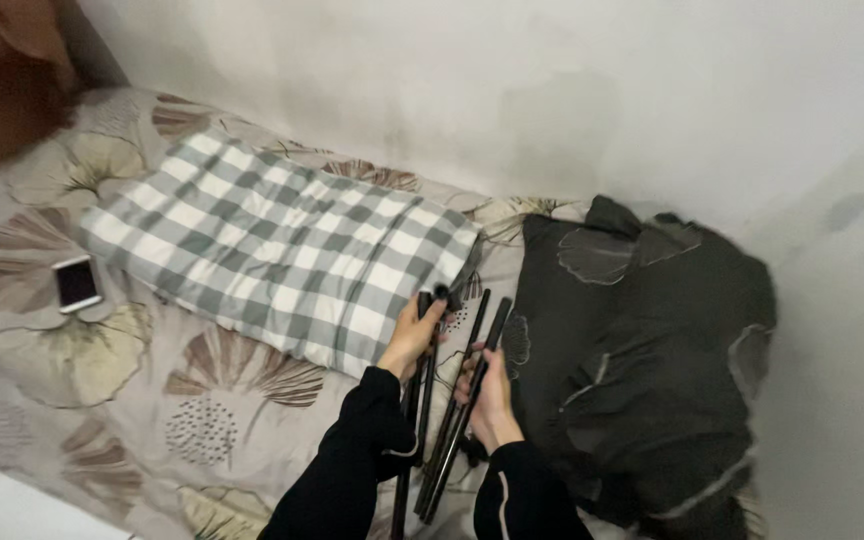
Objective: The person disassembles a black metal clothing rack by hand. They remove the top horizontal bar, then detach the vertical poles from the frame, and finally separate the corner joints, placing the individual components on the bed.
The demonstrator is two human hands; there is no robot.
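Note:
A folded black tripod with thin legs (pixel 450 420) lies over the patterned bed sheet (pixel 82 360) between my hands. My left hand (pixel 412 335) grips one leg near its top end, beside the green and white checked pillow (pixel 282 250). My right hand (pixel 490 400) holds another leg lower down, next to the dark grey blanket (pixel 642 360). Both arms wear black sleeves.
A white phone (pixel 77 283) lies face up on the sheet at the left. A pale wall (pixel 552 90) runs behind the bed. Brown fabric (pixel 2 70) hangs at the top left corner.

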